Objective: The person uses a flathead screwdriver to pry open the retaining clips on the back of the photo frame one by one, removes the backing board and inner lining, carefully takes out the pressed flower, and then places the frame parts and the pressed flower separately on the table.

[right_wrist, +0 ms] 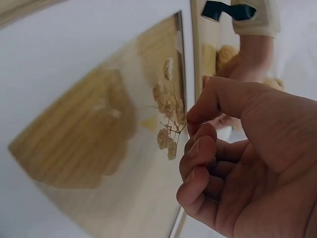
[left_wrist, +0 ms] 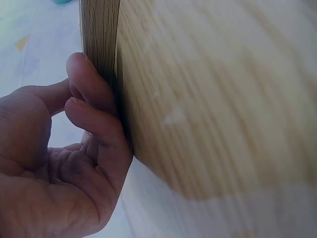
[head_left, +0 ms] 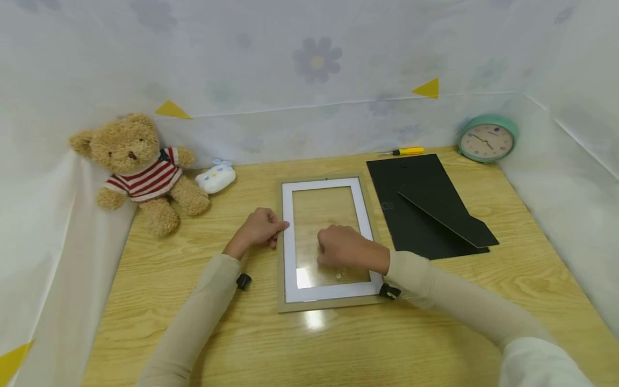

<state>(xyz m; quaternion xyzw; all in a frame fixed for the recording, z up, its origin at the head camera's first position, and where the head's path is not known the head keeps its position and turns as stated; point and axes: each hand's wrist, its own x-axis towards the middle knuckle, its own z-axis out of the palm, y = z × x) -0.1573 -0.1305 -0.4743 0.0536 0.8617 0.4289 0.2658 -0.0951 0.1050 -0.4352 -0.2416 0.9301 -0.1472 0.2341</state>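
Observation:
A wood-edged picture frame (head_left: 282, 269) with a white mat border (head_left: 326, 292) and a clear pane lies flat on the table. My left hand (head_left: 258, 228) grips the frame's left edge, its fingers bent against the wooden side (left_wrist: 101, 34). Over the pane, my right hand (head_left: 345, 247) pinches the thin stem of a dried flower sprig (right_wrist: 168, 106) between thumb and forefinger. The sprig carries several small cream blooms, which hang close over the pane. In the head view the right hand hides most of it.
Right of the frame lies a black backing board (head_left: 416, 226) with its stand flap raised. Behind it are a yellow screwdriver (head_left: 408, 151) and a green clock (head_left: 487, 141). A teddy bear (head_left: 145, 172) and a small white plush (head_left: 216, 178) sit at the back left.

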